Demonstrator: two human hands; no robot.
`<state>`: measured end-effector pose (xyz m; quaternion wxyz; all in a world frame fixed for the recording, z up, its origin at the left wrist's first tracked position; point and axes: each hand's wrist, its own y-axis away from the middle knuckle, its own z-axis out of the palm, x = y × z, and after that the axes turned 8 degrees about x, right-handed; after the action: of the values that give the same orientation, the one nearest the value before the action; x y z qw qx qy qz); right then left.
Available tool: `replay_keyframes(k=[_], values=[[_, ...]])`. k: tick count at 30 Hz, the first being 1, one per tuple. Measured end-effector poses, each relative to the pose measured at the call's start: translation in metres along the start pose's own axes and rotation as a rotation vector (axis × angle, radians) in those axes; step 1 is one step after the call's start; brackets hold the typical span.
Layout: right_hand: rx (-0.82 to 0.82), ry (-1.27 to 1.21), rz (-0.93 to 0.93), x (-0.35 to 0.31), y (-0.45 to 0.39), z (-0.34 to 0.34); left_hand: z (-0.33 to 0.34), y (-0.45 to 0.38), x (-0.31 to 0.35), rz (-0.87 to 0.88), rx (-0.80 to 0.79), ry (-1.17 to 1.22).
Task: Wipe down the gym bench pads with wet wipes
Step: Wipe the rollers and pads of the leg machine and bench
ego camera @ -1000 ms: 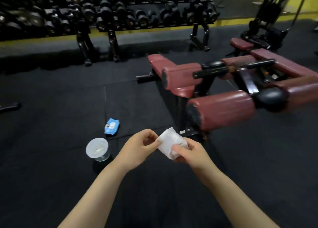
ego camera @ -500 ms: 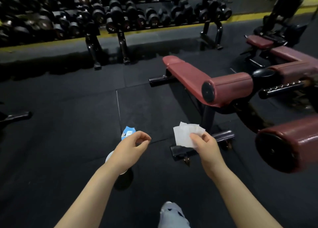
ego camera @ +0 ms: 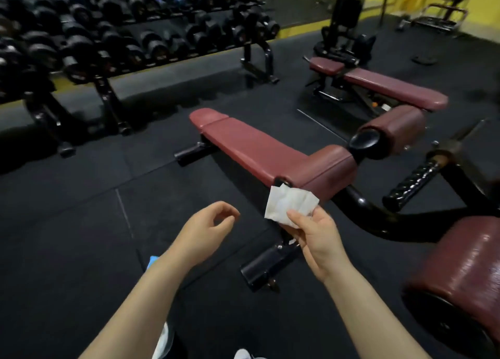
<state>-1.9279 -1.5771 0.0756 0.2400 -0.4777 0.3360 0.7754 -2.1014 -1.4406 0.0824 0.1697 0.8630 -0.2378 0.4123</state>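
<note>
- Seen from a head-worn camera looking down at two bare forearms over a black rubber gym floor (ego camera: 67, 223).
- Right hand (ego camera: 316, 234) pinching a thin, white, partly folded wet wipe (ego camera: 289, 204) between thumb and fingertips, the sheet fanning upward, near the closest end of the bench without visibly touching it.
- Left hand (ego camera: 205, 226) raised beside it, holding nothing, fingers loosely curled with thumb and forefinger close but apart.
- Just ahead, a long maroon vinyl-padded flat bench (ego camera: 251, 144) on a black metal frame, running away toward a dark rack of black dumbbells (ego camera: 130, 36).
- At right, cylindrical maroon roller pads (ego camera: 392, 131) and a black knurled handle (ego camera: 411, 182); farther back, a second maroon bench (ego camera: 392, 85).
- Peeking from behind the left forearm, a corner of a blue packet (ego camera: 153, 261).
- Likely handling: wipe light, limp, damp and easily torn or bunched; best spread flat under the palm or fingers rather than held at one edge, then pressed along the smooth, probably slick vinyl.
- Wiping of this pad apparently not yet begun.
</note>
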Motion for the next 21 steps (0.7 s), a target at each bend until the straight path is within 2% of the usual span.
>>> replay_keyframes(k=[4,9,11,17,21], values=[[0.23,0.031,-0.124,-0.017,-0.019,-0.017,0.015,-0.047,0.028,0.112,-0.116,0.019],[0.641,-0.061,-0.262,-0.022,-0.05,-0.042,0.037,-0.101,0.06,0.263,-0.248,0.042],[0.756,0.036,-0.284,-0.02,-0.066,-0.047,0.042,-0.122,0.071,0.328,-0.297,0.042],[0.98,0.388,-0.417,-0.053,-0.143,-0.053,0.053,-0.186,0.102,0.606,-0.437,-0.105],[0.937,0.596,-0.398,-0.037,-0.172,-0.051,0.062,-0.22,0.118,0.734,-0.522,-0.104]])
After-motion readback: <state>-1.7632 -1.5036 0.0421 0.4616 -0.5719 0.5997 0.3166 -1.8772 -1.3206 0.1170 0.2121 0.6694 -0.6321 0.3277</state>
